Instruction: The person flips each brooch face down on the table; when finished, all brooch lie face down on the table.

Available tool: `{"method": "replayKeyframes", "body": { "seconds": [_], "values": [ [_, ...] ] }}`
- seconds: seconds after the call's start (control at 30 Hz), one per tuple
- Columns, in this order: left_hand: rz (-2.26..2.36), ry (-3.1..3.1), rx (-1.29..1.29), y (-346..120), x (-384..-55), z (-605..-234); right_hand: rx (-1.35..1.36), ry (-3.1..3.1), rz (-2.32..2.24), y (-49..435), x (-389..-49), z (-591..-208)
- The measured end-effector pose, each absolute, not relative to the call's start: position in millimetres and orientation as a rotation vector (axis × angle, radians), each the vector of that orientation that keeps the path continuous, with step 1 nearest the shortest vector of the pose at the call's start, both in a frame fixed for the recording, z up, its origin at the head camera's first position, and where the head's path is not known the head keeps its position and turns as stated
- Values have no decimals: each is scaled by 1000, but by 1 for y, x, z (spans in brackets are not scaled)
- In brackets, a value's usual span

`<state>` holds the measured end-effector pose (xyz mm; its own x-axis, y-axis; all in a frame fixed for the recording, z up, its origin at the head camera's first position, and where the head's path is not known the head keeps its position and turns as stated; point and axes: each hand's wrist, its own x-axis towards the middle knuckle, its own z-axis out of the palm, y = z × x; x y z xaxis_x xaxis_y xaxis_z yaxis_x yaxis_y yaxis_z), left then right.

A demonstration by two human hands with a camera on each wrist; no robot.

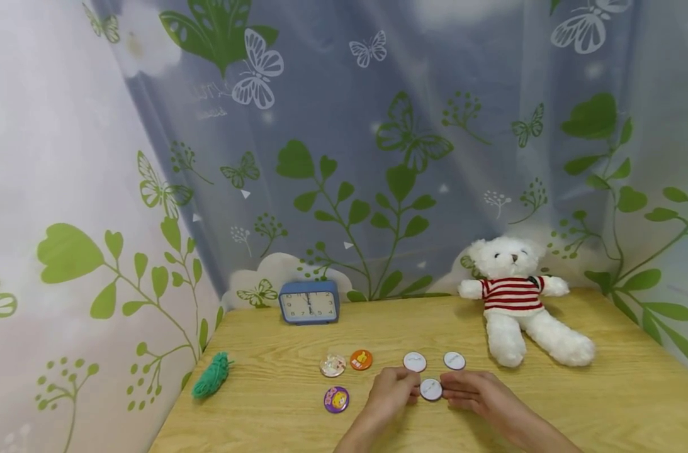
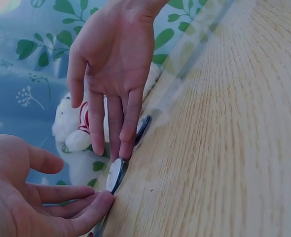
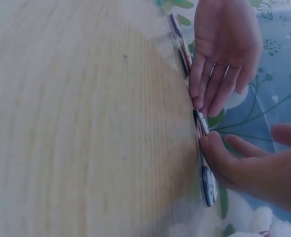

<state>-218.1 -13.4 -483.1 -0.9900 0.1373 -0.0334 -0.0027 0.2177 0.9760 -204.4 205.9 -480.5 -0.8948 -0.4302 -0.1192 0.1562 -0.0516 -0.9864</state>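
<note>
Three button badges lie face down, showing white backs with pins: a front badge [image 1: 431, 389], a back left badge [image 1: 415, 362] and a back right badge [image 1: 454, 360]. My left hand [image 1: 391, 393] and right hand [image 1: 482, 393] flank the front badge, fingertips right at its opposite edges. In the left wrist view the fingers of both hands are extended and loose, and the front badge [image 2: 115, 175] shows nearly edge-on between them. To the left, face up, lie a purple badge [image 1: 336, 399], an orange badge [image 1: 361, 360] and a pale picture badge [image 1: 333, 365].
A blue alarm clock [image 1: 310, 303] stands at the back of the wooden table [image 1: 264, 415]. At the back right sits a white teddy bear [image 1: 513, 296] in a striped shirt. Green yarn [image 1: 211, 376] lies by the left edge. A patterned curtain [image 1: 344, 126] hangs behind.
</note>
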Motion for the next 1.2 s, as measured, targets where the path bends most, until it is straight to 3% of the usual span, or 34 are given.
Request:
{"method": "replayKeyframes", "body": {
  "seconds": [0.57,1.2],
  "values": [
    [1956,2279,126,-18,-221,-482,-324,1832,-2019,207,-206,-480],
    [2054,2206,194,-79,-221,-470,-441,1696,-2086,187,-206,-476]
  ]
}}
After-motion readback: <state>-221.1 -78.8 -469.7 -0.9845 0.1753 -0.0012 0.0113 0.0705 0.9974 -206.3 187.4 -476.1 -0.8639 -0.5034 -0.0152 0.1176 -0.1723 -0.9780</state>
